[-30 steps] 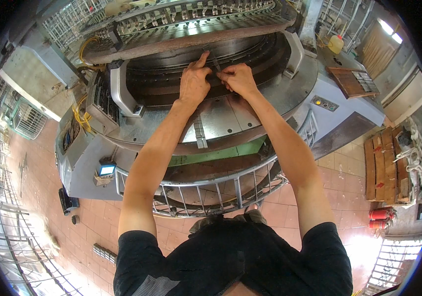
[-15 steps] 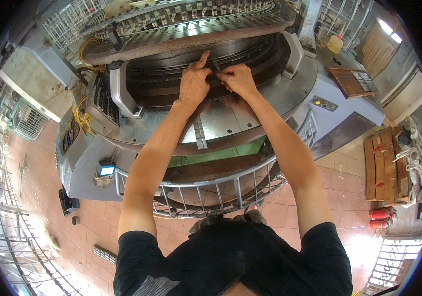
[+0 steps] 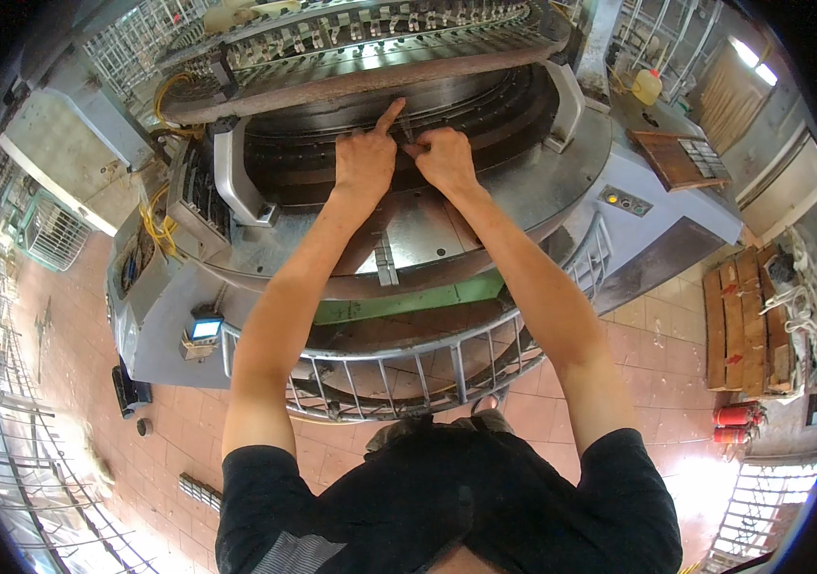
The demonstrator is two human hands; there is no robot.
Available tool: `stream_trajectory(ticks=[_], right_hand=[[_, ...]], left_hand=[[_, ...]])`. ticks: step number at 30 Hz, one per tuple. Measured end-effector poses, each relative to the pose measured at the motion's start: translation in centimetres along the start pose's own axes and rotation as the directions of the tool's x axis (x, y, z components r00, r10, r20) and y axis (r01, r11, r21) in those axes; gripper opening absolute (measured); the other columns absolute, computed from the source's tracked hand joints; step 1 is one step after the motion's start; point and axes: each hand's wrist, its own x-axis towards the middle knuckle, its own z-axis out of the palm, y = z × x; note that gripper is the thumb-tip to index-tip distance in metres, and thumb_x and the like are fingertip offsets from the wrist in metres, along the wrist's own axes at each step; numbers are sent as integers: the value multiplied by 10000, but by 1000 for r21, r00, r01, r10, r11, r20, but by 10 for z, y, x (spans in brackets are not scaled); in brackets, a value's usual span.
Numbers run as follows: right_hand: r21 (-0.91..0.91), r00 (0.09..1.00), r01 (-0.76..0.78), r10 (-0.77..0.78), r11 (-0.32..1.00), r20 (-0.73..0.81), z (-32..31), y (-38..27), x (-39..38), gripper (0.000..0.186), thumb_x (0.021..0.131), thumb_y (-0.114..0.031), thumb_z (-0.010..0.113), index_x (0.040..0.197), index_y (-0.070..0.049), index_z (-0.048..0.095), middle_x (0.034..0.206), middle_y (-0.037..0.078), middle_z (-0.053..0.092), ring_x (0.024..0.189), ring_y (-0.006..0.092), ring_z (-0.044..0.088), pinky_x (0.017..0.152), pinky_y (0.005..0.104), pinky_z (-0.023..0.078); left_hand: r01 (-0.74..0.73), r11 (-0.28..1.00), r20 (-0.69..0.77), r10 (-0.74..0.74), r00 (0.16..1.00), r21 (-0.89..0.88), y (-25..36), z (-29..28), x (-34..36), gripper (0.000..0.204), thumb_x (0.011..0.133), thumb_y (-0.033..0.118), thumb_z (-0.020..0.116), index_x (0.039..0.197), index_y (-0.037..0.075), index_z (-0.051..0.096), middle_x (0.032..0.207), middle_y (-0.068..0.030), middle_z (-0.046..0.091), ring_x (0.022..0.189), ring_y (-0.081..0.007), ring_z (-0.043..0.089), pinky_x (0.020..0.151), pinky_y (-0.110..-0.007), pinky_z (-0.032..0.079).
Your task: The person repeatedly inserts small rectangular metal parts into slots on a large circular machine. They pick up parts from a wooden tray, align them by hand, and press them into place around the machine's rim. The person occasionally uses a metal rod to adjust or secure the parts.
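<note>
At the round opening of a circular knitting machine (image 3: 509, 230), both my hands reach in over the flat metal rim. My left hand (image 3: 364, 163) has its index finger stretched up against the dark metal cylinder wall (image 3: 317, 121); its other fingers are bent, with nothing visible in them. Just beside it, my right hand (image 3: 446, 160) is closed, thumb and fingers pinched on a thin grey metal piece (image 3: 406, 126) that points up toward the wall. The piece's lower end is hidden by the fingers. On the rim below lies a narrow segmented metal strip (image 3: 385, 260).
A thick brown ring (image 3: 332, 99) overhangs the opening, between two silver brackets (image 3: 236, 177). A curved guard rail (image 3: 399, 356) runs before my body. Left are a small lit screen (image 3: 206, 329) and yellow cables (image 3: 157, 225); right, a button panel (image 3: 626, 200) and wooden pallet (image 3: 751, 320).
Both hands have shifted slightly left, and the right hand has turned, its knuckles now more upward. The left index finger stays on the cylinder wall.
</note>
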Motion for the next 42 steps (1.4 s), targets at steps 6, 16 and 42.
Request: stream_trajectory(ticks=[6, 16, 42], right_hand=[[-188, 996, -62, 73, 980, 50, -8, -13, -5, 267, 836, -272, 759, 828, -5, 754, 863, 232, 715, 855, 417, 699, 788, 477, 554], [-233, 986, -101, 128, 967, 103, -2, -14, -7, 213, 814, -199, 685, 801, 11, 718, 893, 212, 727, 849, 399, 716, 744, 468, 577], [-156, 998, -23, 32, 987, 57, 8, 10, 9, 228, 834, -279, 700, 842, -62, 770, 837, 195, 720, 837, 403, 692, 761, 481, 552]], left_hand=[[-75, 988, 0, 76, 997, -133, -10, 1, 0, 258, 842, -16, 584, 1051, 12, 733, 1544, 16, 472, 847, -289, 727, 700, -448, 601], [-116, 951, 0, 121, 993, -286, -22, -11, 2, 463, 832, -44, 593, 1276, 79, 647, 1366, -52, 613, 855, -338, 709, 762, -478, 583], [-157, 919, -3, 168, 986, -363, -33, -7, 9, 612, 808, -24, 625, 1376, 206, 617, 1121, -153, 714, 918, -351, 712, 821, -476, 568]])
